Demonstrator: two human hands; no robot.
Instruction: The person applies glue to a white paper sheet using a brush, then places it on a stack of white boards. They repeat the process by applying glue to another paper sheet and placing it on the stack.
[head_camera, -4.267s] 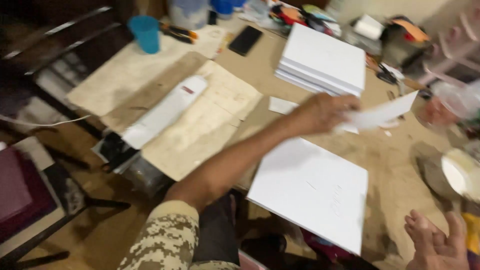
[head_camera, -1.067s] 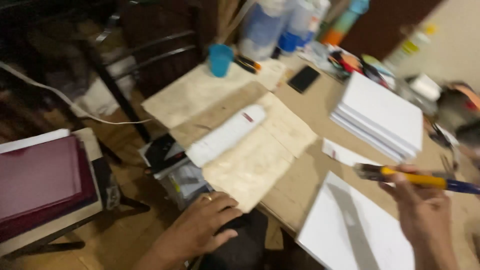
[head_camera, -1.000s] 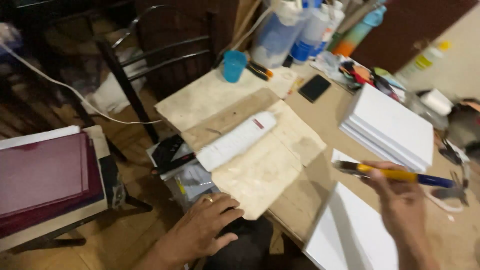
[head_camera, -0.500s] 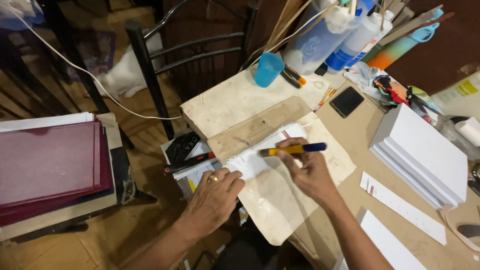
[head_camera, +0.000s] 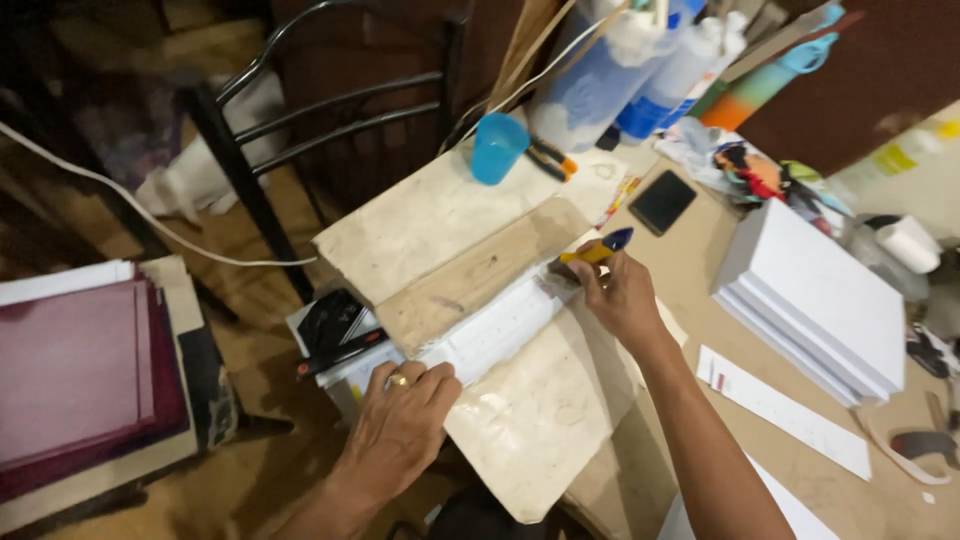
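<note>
Both hands (head_camera: 400, 435) along white strip's (head_camera: 495, 325) edge

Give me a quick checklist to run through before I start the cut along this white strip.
1. Left hand pressing down the near end of the white strip: ok.
2. Right hand gripping the yellow and blue utility knife at the strip's far end: ok.
3. Blade out and touching the strip: cannot tell, the tip is hidden by the fingers.
4. Left fingers off the cutting line: cannot tell, they rest on the strip's near end.
5. Strip backed by the wooden board: ok.
6. Blue cup away from the knife: ok, it stands apart on the far board.
</note>
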